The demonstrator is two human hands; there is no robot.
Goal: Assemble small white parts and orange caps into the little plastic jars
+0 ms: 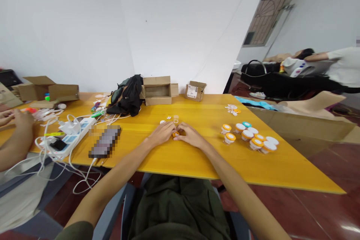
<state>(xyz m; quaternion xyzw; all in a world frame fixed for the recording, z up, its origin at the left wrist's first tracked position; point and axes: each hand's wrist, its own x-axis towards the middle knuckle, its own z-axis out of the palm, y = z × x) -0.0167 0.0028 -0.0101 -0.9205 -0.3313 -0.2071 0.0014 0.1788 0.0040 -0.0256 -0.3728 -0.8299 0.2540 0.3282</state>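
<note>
Both my hands rest on the yellow table (197, 157), fingertips meeting around a small orange-lidded jar (176, 134). My left hand (160, 134) pinches the jar from the left. On the jar's other side, my right hand (189, 135) is closed on it too. Just beyond the jar lie a few small white and clear parts (172, 119). A cluster of several small jars with orange, white and teal lids (250, 137) stands to the right of my right hand.
A phone (104, 141), a white power strip with cables (70, 137), a dark bag (126, 95) and open cardboard boxes (157, 90) sit left and back. Another person's arm (14, 135) is at the left edge. Other people are by the far right wall.
</note>
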